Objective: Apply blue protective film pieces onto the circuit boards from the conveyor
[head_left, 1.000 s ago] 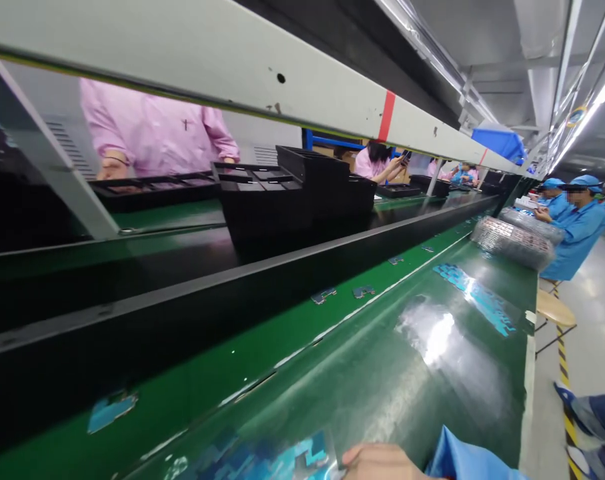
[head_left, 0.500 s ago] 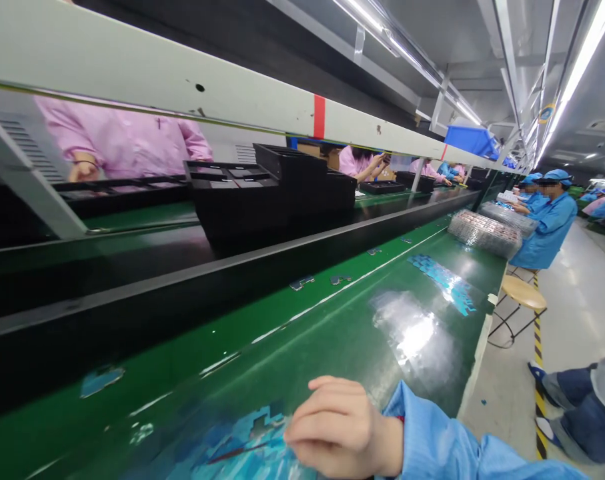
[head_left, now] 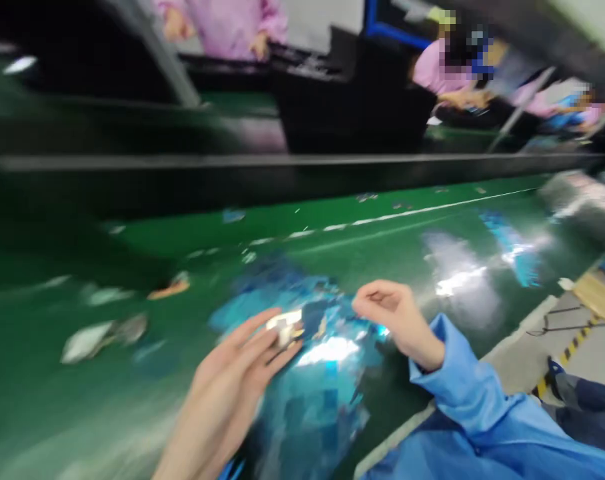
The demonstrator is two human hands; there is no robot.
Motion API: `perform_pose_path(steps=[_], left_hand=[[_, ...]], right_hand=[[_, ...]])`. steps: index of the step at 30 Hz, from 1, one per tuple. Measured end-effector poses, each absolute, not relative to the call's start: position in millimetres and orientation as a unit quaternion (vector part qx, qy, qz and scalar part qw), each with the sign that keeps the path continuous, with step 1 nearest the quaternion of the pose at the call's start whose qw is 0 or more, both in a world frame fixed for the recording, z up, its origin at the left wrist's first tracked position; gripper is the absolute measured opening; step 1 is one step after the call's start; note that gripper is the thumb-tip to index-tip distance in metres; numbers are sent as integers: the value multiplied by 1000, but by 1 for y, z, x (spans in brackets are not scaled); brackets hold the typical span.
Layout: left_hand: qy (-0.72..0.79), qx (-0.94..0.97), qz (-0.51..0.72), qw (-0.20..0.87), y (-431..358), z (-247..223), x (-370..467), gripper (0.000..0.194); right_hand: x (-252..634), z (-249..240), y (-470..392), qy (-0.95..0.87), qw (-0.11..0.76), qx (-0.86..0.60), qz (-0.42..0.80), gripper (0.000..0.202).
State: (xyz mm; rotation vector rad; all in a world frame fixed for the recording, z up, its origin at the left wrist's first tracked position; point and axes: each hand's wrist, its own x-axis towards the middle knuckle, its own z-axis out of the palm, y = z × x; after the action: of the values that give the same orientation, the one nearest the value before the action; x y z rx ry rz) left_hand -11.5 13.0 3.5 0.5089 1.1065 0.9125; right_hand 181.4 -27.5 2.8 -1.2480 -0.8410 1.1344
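Observation:
My left hand [head_left: 245,360] comes in from the bottom of the head view. Its fingers are closed around a small circuit board [head_left: 313,319], dark blue with bright metal patches, above a heap of blue film pieces [head_left: 327,393]. Just right of the board is my right hand [head_left: 399,320], apart from it, with thumb and fingers pinched together. Whether the pinch holds anything is too blurred to make out. The heap is spread over the green table [head_left: 382,253].
Several small boards lie along the far strip, one of them a bluish board [head_left: 233,215]. Blurred pale parts [head_left: 87,341] lie to the left. A second film patch [head_left: 512,247] and clear trays [head_left: 577,193] are farther right. Black bins [head_left: 352,107] and people in pink stand across the bench.
The view has turned downward and left. My left hand has come into view holding the board. My right hand has risen off the film heap, its fingers now pinched.

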Motion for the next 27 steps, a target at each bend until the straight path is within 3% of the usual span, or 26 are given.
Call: perform_pose_path(steps=[7,17,27], left_hand=[[497,256,419,715,-4,-4,-8,32],[449,213,409,765,-8,-2,-16,17],[447,252,392,763,-13,7,-15,29]], right_hand=[[176,-4,-27,-387,518,-553,525,9],[175,0,-26,-411,471,-588,513,5],[178,8,-27,-452,445,-613,470,8]])
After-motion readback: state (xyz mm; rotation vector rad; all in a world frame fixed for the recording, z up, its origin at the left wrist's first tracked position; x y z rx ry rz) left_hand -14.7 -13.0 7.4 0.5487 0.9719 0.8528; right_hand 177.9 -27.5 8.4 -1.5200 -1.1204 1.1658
